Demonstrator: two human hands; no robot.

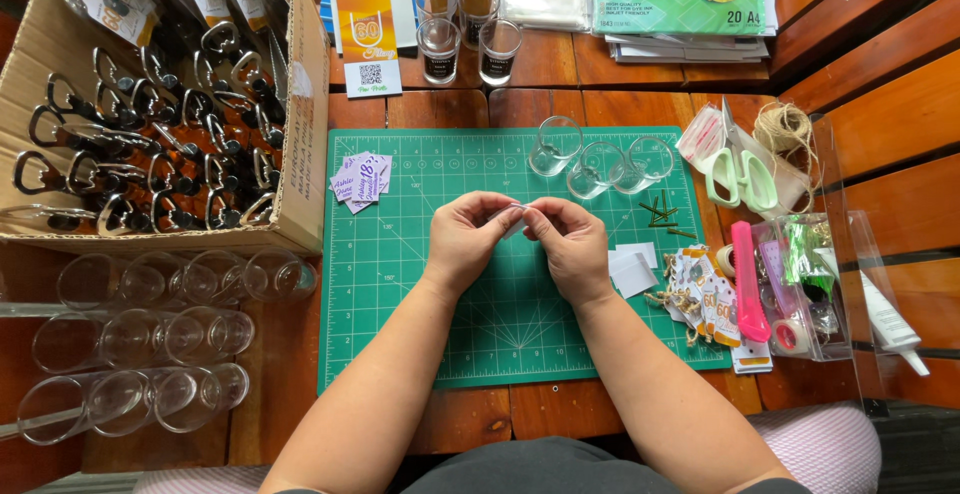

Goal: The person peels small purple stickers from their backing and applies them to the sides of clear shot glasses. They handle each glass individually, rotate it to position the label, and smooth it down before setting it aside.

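Hands: left hand (pixel 468 234) and right hand (pixel 565 239) met over the middle of the green cutting mat (pixel 420 334), fingertips pinched together on a small pale sticker (pixel 513 212), held up off the mat, likely so both thumbs could work its edge.
Grip: both hands were closed on that one small piece; neither was slack.
Mat: it lay on the wooden bench (pixel 560 64), giving a flat working patch straight before the person.
Lying glasses: three clear shot glasses (pixel 598 162) lay on their sides at the mat's far edge, within easy reach.
Upright glasses: four more stood (pixel 468 29) beyond the mat, two with dark labels.
Purple tags: a small pile (pixel 361 179) sat on the mat's upper left; count unclear.
White slips: about two (pixel 633 269) lay just right of the right hand.
Box: one cardboard box (pixel 300 104) at the left held many metal bottle openers, too many to count.
Rows: three rows of glasses (pixel 150 339) lay near the bench's left edge.
Tools: one pair of pale green scissors (pixel 740 176), one pink knife (pixel 748 284) and one ball of twine (pixel 782 126) lay to the right.
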